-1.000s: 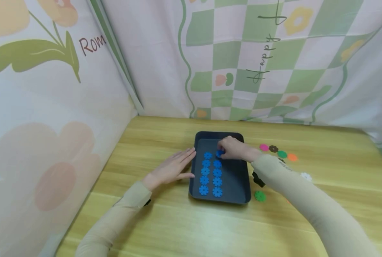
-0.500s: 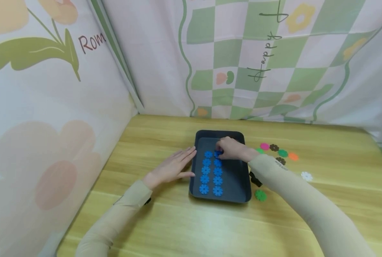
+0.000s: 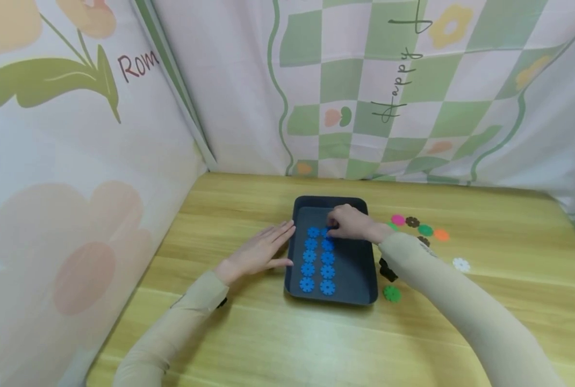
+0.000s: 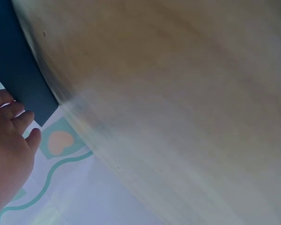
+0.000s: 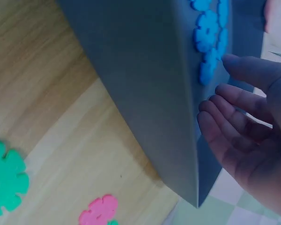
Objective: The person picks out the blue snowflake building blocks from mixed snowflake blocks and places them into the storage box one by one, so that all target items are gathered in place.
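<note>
A dark rectangular baking tray point(image 3: 357, 279) on the wooden table holds two columns of blue notched discs point(image 3: 328, 272), flower-shaped building pieces. My left hand point(image 3: 260, 250) lies with straight fingers against the tray's left rim; the left wrist view shows those fingers point(image 4: 22, 121) along the tray wall. Over the far end of the right-hand column is my right hand point(image 3: 350, 221), partly covering the farthest disc point(image 3: 324, 232). In the right wrist view, its thumb point(image 5: 246, 68) is beside the end disc point(image 5: 208, 68), and the loosely bent fingers hold nothing visible.
Right of the tray lie loose discs: pink point(image 3: 398, 220), brown point(image 3: 412, 221), orange point(image 3: 441, 235), white point(image 3: 461, 264) and green point(image 3: 392, 293). A black strapped item point(image 3: 388, 270) shows under the right wrist. Printed curtains point(image 3: 355, 123) hang behind the table.
My right hand first brings a blue disc down at the far end of the right-hand column, then lifts slightly right off it. My left hand stays at the tray's rim.
</note>
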Tool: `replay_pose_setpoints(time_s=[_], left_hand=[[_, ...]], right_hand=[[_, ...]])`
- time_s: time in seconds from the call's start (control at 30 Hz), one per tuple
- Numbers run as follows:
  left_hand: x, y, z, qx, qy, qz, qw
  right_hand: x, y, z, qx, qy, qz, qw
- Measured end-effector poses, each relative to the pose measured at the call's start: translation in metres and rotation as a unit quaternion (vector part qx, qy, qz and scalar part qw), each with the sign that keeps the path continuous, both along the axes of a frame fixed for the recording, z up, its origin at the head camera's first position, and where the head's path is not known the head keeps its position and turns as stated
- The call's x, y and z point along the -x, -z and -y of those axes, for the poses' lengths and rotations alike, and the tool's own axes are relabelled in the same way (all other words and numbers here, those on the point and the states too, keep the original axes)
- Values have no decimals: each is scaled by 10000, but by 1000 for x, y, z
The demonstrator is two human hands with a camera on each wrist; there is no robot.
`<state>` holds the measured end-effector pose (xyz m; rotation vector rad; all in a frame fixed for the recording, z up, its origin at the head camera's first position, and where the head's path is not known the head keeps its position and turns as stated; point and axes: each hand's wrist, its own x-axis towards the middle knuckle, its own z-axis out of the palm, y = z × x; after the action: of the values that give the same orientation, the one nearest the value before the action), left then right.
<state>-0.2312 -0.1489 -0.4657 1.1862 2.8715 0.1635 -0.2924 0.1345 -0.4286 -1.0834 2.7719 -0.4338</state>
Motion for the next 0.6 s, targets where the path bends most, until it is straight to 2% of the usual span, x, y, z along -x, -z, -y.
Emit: replay_pose_setpoints(time_s=[0.3, 0.5, 0.6], left_hand=[[3, 1, 3, 124, -52, 76, 9999], [3, 3, 5, 142, -84, 50, 9999], [4, 1, 6, -3, -133, 69, 9999]], right_hand=[[-13, -10, -23, 743, 143, -588, 9954], [-27, -16, -53, 943, 496, -428, 9934], [-32, -15, -73, 1005, 745, -501, 9909]])
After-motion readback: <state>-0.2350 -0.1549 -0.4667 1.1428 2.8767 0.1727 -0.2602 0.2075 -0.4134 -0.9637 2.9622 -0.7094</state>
